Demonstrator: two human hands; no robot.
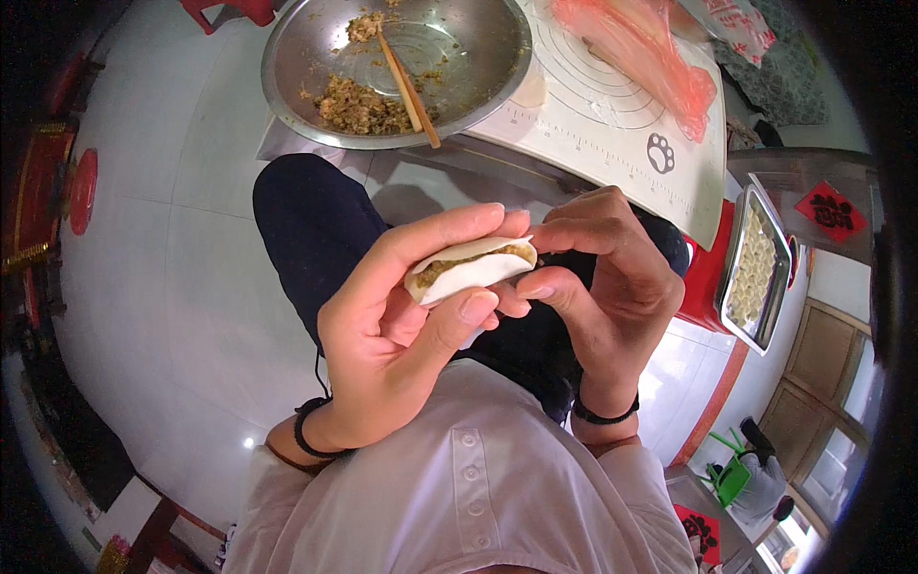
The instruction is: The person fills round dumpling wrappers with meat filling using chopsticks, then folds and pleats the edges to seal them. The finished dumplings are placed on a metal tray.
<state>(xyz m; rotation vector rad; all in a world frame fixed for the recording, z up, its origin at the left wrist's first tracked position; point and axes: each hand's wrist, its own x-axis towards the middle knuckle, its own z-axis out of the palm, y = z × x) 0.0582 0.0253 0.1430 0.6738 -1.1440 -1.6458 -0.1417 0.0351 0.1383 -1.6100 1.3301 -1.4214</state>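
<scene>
A dumpling wrapper [477, 271] folded over a brown-green filling sits in my left hand [401, 316]. Its top edges are apart, so the filling shows along the length. My left thumb presses the near side while the fingers support the far side. At the wrapper's right end is my right hand [609, 280], its index finger by the corner and its thumb a little below. Whether those right fingertips touch the dough I cannot tell; nothing shows between thumb and index finger.
Ahead stands a steel bowl [495, 79] of filling [358, 106] with wooden chopsticks [405, 86]. Beside it, a marked pastry mat [617, 154] carries a red plastic bag [645, 57] and a round wrapper [531, 87]. A metal tray [780, 287] of dumplings [751, 269] is at right. Farther off, a person [764, 488] sits.
</scene>
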